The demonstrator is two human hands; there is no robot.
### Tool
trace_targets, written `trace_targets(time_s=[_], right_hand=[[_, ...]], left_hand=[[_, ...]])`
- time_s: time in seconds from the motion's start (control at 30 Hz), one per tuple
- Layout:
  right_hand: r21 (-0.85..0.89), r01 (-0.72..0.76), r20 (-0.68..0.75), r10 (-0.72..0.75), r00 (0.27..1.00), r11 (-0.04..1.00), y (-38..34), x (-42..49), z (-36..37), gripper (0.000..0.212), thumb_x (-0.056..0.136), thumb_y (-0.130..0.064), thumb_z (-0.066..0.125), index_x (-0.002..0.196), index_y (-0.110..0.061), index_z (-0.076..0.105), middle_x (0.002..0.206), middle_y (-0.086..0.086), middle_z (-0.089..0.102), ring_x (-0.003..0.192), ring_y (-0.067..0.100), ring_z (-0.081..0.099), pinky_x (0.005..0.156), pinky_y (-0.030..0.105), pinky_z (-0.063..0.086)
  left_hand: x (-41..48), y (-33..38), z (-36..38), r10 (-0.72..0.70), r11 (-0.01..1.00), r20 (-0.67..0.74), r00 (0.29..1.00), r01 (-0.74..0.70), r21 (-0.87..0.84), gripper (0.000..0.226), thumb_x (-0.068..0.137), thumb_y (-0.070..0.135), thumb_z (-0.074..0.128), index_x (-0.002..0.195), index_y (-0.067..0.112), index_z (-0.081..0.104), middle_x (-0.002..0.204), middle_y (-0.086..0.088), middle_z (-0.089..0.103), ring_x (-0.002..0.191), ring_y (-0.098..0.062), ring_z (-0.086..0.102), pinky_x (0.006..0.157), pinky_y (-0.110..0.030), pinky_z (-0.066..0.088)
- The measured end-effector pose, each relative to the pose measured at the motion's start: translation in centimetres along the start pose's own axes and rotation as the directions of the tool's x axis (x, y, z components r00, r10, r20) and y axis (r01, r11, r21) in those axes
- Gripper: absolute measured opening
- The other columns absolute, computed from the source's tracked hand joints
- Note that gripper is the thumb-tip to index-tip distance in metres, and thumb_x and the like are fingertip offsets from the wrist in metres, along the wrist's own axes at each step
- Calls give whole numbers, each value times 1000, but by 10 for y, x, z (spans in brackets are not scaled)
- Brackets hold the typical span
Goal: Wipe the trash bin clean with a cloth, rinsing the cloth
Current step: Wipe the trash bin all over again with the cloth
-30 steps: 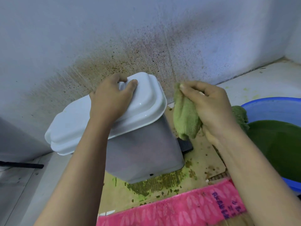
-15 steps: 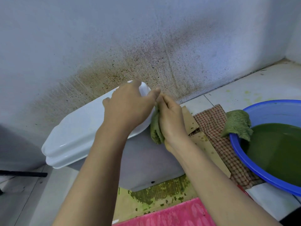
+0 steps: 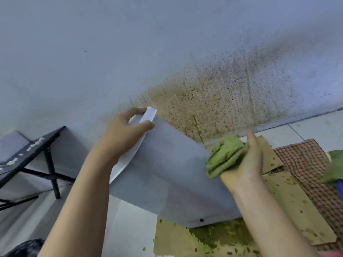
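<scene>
The grey trash bin (image 3: 167,171) is tipped far over to the left, its side wall facing up. My left hand (image 3: 124,138) grips the white lid (image 3: 148,115) at the bin's upper end, thumb on the near side and fingers curled over the far edge. My right hand (image 3: 245,164) holds a folded green cloth (image 3: 224,156) and presses it against the bin's right edge. The bin's lower corner stands on stained cardboard (image 3: 289,206).
The wall (image 3: 222,86) behind is speckled with brown and green spatter. A checked cloth (image 3: 304,160) lies right of the cardboard, with a second green rag (image 3: 334,173) and a sliver of blue basin (image 3: 340,188) at the right edge. A black folding frame (image 3: 46,158) stands at left.
The bin has tipped much further to the left. My right hand with the cloth has slid from under the lid down to the bin's right edge. The view has swung left, hiding most of the basin.
</scene>
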State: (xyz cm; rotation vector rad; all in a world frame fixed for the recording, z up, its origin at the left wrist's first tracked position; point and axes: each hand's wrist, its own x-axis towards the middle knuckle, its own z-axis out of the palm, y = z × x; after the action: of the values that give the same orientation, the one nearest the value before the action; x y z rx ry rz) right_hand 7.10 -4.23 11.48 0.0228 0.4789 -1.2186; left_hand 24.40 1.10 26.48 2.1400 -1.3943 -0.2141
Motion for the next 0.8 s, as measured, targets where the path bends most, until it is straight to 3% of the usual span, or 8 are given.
trace_targets(time_s=[0.1, 0.23, 0.3, 0.37, 0.43, 0.5, 0.67, 0.8], right_hand=[[-97, 93, 10, -92, 996, 991, 8, 6, 3, 36, 85, -35, 70, 111, -10, 62, 85, 5, 61, 71, 18, 64, 58, 26, 50], [-361, 308, 143, -274, 951, 880, 51, 5, 56, 35, 92, -28, 67, 117, -11, 50, 104, 12, 64, 85, 20, 64, 67, 31, 50], [-571, 469, 305, -356, 883, 674, 79, 7, 93, 21, 95, -33, 61, 102, -17, 48, 99, 5, 60, 88, 18, 59, 75, 34, 46], [-776, 555, 440, -372, 817, 301, 101, 16, 118, 22, 100, -38, 50, 97, -16, 55, 104, 4, 57, 103, 23, 54, 91, 36, 41], [-852, 522, 510, -300, 806, -46, 116, 23, 129, 40, 104, -36, 33, 109, -9, 62, 124, 10, 57, 125, 29, 45, 108, 45, 32], [-817, 542, 574, -198, 794, -195, 126, 12, 123, 52, 101, -31, 18, 133, -9, 53, 150, 11, 40, 144, 30, 25, 119, 45, 18], [-672, 658, 738, -240, 630, -340, 156, -43, 78, 58, 91, -26, 25, 137, -8, 55, 150, 11, 46, 142, 32, 38, 112, 46, 36], [-678, 681, 732, -169, 660, -278, 148, -30, 93, 61, 92, -25, 18, 143, -8, 45, 158, 9, 32, 148, 29, 25, 118, 49, 28]], left_hand=[[7, -20, -11, -29, 999, -35, 999, 28, -20, 27, 87, 34, 63, 111, 46, 65, 110, 11, 67, 92, -1, 60, 73, -23, 45], [14, -35, -14, -44, 999, -82, 996, 44, 3, 21, 87, 47, 60, 107, 52, 64, 111, 16, 67, 105, -12, 62, 98, -39, 49], [15, -39, -14, -37, 999, -104, 994, 36, -7, 22, 85, 53, 58, 106, 53, 64, 108, 21, 68, 107, -11, 63, 100, -42, 50], [16, -41, -13, -34, 999, -132, 991, 33, -6, 26, 85, 56, 55, 109, 53, 64, 110, 22, 68, 110, -10, 63, 100, -41, 49], [19, -43, -13, -54, 998, -163, 985, 58, 17, 27, 89, 54, 53, 113, 50, 64, 118, 21, 66, 114, -10, 60, 102, -40, 47], [24, -45, -14, -67, 997, -192, 979, 74, 29, 26, 91, 51, 52, 114, 49, 65, 121, 20, 64, 115, -11, 59, 104, -41, 45], [31, -55, -17, -47, 999, -180, 983, 50, 15, 27, 86, 56, 51, 110, 53, 65, 113, 26, 65, 113, -9, 60, 102, -44, 47], [29, -66, -20, -8, 1000, -172, 985, 8, -1, 40, 77, 64, 48, 113, 59, 64, 120, 29, 65, 120, -3, 58, 104, -43, 46]])
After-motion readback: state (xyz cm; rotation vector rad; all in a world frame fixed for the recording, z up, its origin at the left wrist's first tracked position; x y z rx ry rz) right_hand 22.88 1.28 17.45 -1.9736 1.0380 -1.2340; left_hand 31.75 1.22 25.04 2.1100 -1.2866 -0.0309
